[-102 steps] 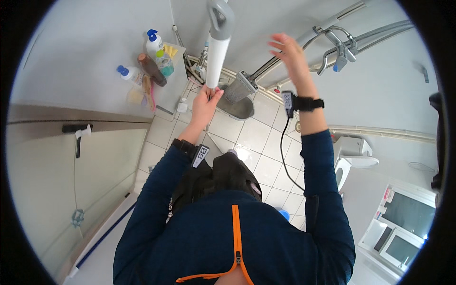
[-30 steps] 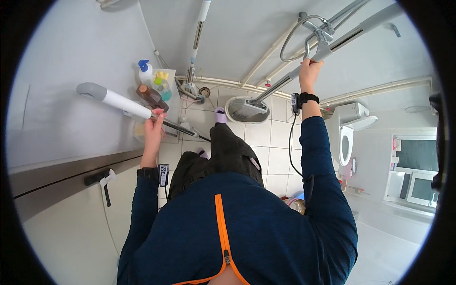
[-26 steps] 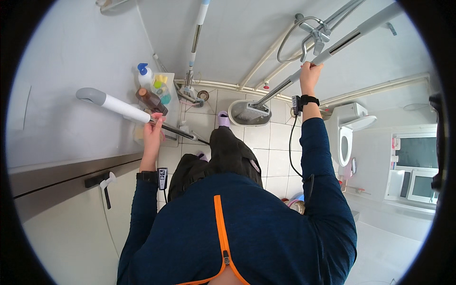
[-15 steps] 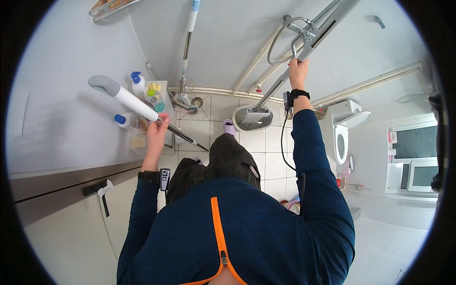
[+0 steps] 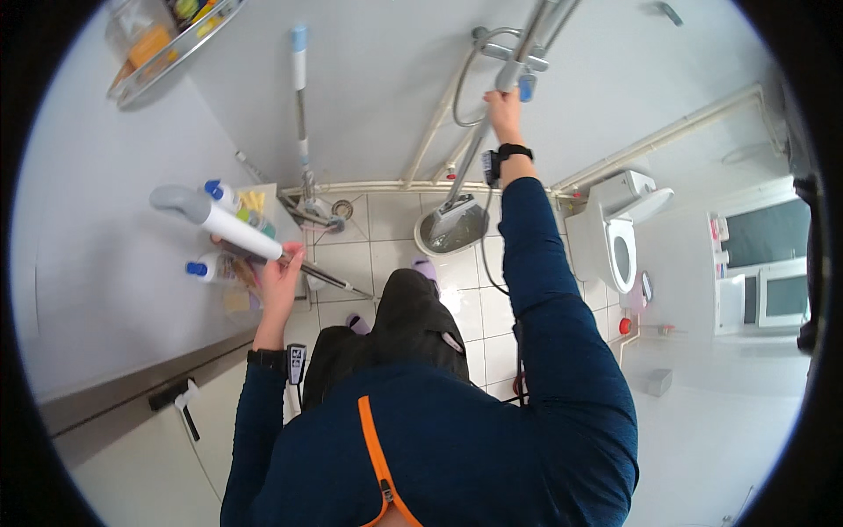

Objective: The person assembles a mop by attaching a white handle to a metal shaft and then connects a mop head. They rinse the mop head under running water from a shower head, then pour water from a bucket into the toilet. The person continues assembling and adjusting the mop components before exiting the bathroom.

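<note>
My right hand (image 5: 504, 116) is closed around the grey handle of a flat mop (image 5: 471, 165), with my arm stretched out toward the wall. The mop's head is tilted down inside an oval white bucket (image 5: 428, 241) that holds water. On the left, my left hand (image 5: 279, 279) grips a white-handled pole (image 5: 235, 233) where the white sleeve meets the metal tube. This pole has a grey rounded end and slants down to the right, its thin tip near the floor tiles. Its lower tip is too small to make out clearly.
Bottles with blue caps (image 5: 211, 267) crowd a low stand by the left wall. Another pole (image 5: 301, 105) leans on the far wall. A shower mixer (image 5: 500, 51) and pipes (image 5: 436, 132) run near the mop. A toilet (image 5: 620, 255) stands at right, and a corner shelf (image 5: 176, 54) hangs upper left.
The mop's head has gone lower and tilts more steeply into the bucket, where water now shows. My right hand has shifted left with the handle. My left hand keeps its grip on the pole.
</note>
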